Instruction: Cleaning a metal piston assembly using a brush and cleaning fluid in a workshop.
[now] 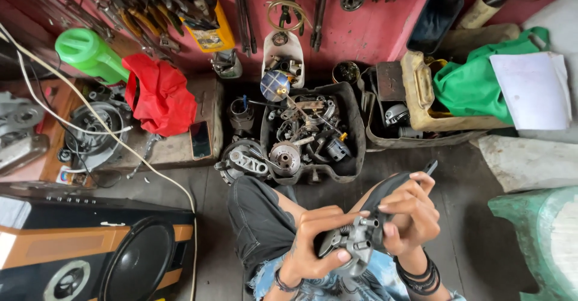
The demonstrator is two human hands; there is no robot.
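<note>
Right now the small grey metal mechanical part with a coiled spring [356, 241] sits over your lap, clasped between both hands. Your left hand [313, 244] cups it from below, fingers curled around its body. Your right hand [409, 213] pinches its top edge, fingers bent and pressed together. Beyond your knees stands a black plastic tub of greasy engine parts [355, 129], with a red cloth [159, 96] further left.

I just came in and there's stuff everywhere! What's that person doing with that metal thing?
A person sits on the floor holding a small grey metal engine part in both hands. The left hand grips it from below, while the right hand works at it with a thin dark tool. In front of the knees sits a black tub full of oily parts.
</note>
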